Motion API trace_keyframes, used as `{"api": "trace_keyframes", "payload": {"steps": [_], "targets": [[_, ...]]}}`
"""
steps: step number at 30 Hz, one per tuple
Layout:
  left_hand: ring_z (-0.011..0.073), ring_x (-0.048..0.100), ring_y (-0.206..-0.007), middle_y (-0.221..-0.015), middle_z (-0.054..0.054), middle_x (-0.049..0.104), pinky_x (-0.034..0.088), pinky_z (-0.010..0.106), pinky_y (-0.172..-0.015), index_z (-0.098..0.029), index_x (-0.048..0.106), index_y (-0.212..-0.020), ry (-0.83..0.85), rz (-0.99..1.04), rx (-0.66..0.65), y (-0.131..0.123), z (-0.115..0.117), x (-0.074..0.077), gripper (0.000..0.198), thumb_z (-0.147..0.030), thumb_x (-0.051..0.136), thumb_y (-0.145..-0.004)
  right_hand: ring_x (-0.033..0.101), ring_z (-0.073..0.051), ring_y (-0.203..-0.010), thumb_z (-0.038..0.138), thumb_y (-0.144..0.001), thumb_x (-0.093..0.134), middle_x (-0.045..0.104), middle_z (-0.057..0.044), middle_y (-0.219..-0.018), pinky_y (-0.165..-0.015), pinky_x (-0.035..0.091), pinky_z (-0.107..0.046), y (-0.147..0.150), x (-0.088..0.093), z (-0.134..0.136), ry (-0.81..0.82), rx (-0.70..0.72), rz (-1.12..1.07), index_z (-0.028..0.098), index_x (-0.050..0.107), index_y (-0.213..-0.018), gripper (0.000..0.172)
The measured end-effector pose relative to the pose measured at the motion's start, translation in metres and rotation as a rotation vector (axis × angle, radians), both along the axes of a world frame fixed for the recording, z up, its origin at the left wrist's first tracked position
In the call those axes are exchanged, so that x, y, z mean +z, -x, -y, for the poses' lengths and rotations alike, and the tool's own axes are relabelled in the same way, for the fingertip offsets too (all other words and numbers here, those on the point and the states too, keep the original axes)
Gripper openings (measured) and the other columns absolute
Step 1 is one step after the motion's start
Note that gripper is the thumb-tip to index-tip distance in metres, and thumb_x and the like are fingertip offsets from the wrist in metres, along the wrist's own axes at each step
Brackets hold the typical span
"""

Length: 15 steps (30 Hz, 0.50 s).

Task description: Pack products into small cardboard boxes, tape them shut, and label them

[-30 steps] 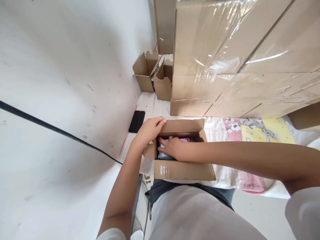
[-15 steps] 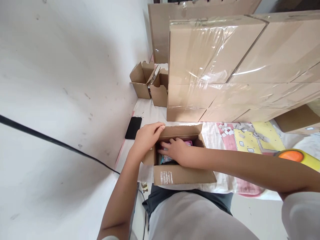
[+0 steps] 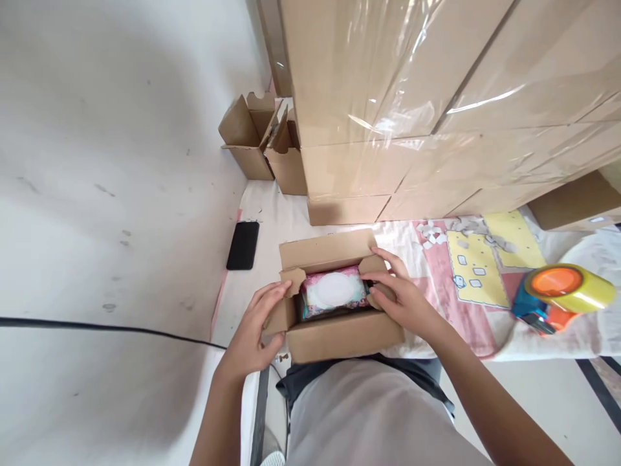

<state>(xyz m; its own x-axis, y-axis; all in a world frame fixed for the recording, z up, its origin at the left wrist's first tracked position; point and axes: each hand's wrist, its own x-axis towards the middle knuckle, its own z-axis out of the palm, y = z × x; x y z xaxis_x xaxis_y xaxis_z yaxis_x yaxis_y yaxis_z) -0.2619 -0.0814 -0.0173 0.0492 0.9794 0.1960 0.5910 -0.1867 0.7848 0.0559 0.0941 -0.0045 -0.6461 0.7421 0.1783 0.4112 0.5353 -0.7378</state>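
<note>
A small open cardboard box (image 3: 339, 336) sits at the near edge of a covered table, against my body. Inside lies a pink patterned packet with a white oval label (image 3: 333, 291). My left hand (image 3: 255, 327) cups the box's left side flap, fingers curled around it. My right hand (image 3: 402, 294) rests on the right side flap, with the fingers pressing it inward. Neither hand touches the packet.
A black phone (image 3: 242, 245) lies by the white wall at the left. Two empty open boxes (image 3: 262, 139) stand at the back. A tall stack of plastic-wrapped cartons (image 3: 436, 110) fills the back right. A tape dispenser with yellow tape (image 3: 557, 294) lies on the right.
My right hand has come out of the box and moved to the right flap. My left hand has slid from the rear flap to the left flap. The packet now shows.
</note>
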Motion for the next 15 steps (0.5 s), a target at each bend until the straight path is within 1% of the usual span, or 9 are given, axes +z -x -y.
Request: {"api": "trace_keyframes", "payload": {"steps": [2,3,4,6,8,10,12,14,15], "targets": [[0.0289,0.027,-0.156,-0.165,0.012,0.038,0.025,0.059,-0.124,-0.033,0.011,-0.164,0.071,0.081,0.008,0.001,-0.001,0.001,0.086,-0.015,0.055,-0.091,0.023,-0.033,-0.157,0.022,-0.095,0.056,0.022,-0.006,-0.167,-0.121,0.037,-0.054,0.007,-0.005,0.002,0.059,-0.032,0.016,0.027,0.072,-0.119,0.029],[0.0283,0.024,-0.158,-0.166,0.014,0.036,0.021,0.061,-0.125,-0.032,0.005,-0.164,0.081,0.135,0.006,0.001,-0.003,-0.001,0.085,-0.018,0.053,-0.095,0.020,-0.032,-0.158,0.023,-0.095,0.056,0.020,-0.004,-0.168,-0.123,0.034,-0.054,0.008,-0.006,0.002,0.086,-0.042,0.008,0.028,0.071,-0.121,0.030],[0.0277,0.023,-0.158,-0.166,0.015,0.035,0.019,0.062,-0.125,-0.033,0.003,-0.163,0.067,0.189,0.005,-0.001,-0.005,-0.003,0.080,-0.022,0.050,-0.099,0.019,-0.032,-0.158,0.025,-0.097,0.054,0.019,-0.003,-0.168,-0.125,0.031,-0.055,0.008,-0.006,0.001,0.115,-0.046,-0.007,0.029,0.071,-0.124,0.032],[0.0265,0.026,-0.158,-0.166,0.015,0.036,0.018,0.062,-0.126,-0.033,0.012,-0.160,0.019,0.279,0.040,-0.009,-0.012,-0.010,0.066,-0.028,0.045,-0.103,0.021,-0.029,-0.158,0.029,-0.101,0.049,0.018,-0.001,-0.169,-0.128,0.026,-0.054,0.005,-0.006,-0.002,0.191,-0.042,-0.043,0.032,0.070,-0.126,0.033],[0.0257,0.030,-0.156,-0.166,0.014,0.036,0.022,0.058,-0.126,-0.033,0.024,-0.154,-0.027,0.343,0.140,-0.021,-0.019,-0.017,0.057,-0.030,0.049,-0.103,0.022,-0.027,-0.157,0.031,-0.104,0.046,0.019,0.001,-0.169,-0.129,0.025,-0.052,0.003,-0.007,-0.002,0.253,-0.044,-0.097,0.034,0.069,-0.128,0.034],[0.0259,0.034,-0.154,-0.168,0.013,0.031,0.033,0.053,-0.122,-0.034,0.030,-0.149,-0.067,0.395,0.275,-0.033,-0.025,-0.024,0.058,-0.032,0.058,-0.099,0.022,-0.027,-0.158,0.032,-0.103,0.049,0.023,0.000,-0.168,-0.126,0.031,-0.052,0.003,-0.010,0.000,0.283,-0.070,-0.173,0.037,0.065,-0.133,0.034],[0.0270,0.038,-0.150,-0.171,0.011,0.020,0.043,0.050,-0.115,-0.038,0.030,-0.150,-0.108,0.423,0.377,-0.039,-0.028,-0.030,0.066,-0.035,0.065,-0.095,0.029,-0.027,-0.155,0.033,-0.100,0.056,0.029,-0.003,-0.166,-0.121,0.038,-0.053,0.006,-0.013,0.002,0.291,-0.121,-0.269,0.040,0.053,-0.142,0.043],[0.0278,0.039,-0.149,-0.173,0.010,0.015,0.046,0.050,-0.112,-0.042,0.023,-0.154,-0.113,0.422,0.396,-0.040,-0.029,-0.036,0.075,-0.037,0.066,-0.094,0.039,-0.026,-0.150,0.033,-0.098,0.061,0.037,-0.005,-0.162,-0.117,0.041,-0.053,0.010,-0.018,0.003,0.294,-0.170,-0.379,0.043,0.039,-0.150,0.057],[0.0282,0.038,-0.150,-0.172,0.011,0.016,0.045,0.051,-0.113,-0.044,0.019,-0.156,-0.106,0.421,0.384,-0.038,-0.028,-0.038,0.078,-0.038,0.066,-0.094,0.044,-0.025,-0.147,0.033,-0.098,0.061,0.043,-0.006,-0.158,-0.117,0.042,-0.052,0.012,-0.020,0.003,0.290,-0.187,-0.431,0.043,0.035,-0.152,0.061]]}}
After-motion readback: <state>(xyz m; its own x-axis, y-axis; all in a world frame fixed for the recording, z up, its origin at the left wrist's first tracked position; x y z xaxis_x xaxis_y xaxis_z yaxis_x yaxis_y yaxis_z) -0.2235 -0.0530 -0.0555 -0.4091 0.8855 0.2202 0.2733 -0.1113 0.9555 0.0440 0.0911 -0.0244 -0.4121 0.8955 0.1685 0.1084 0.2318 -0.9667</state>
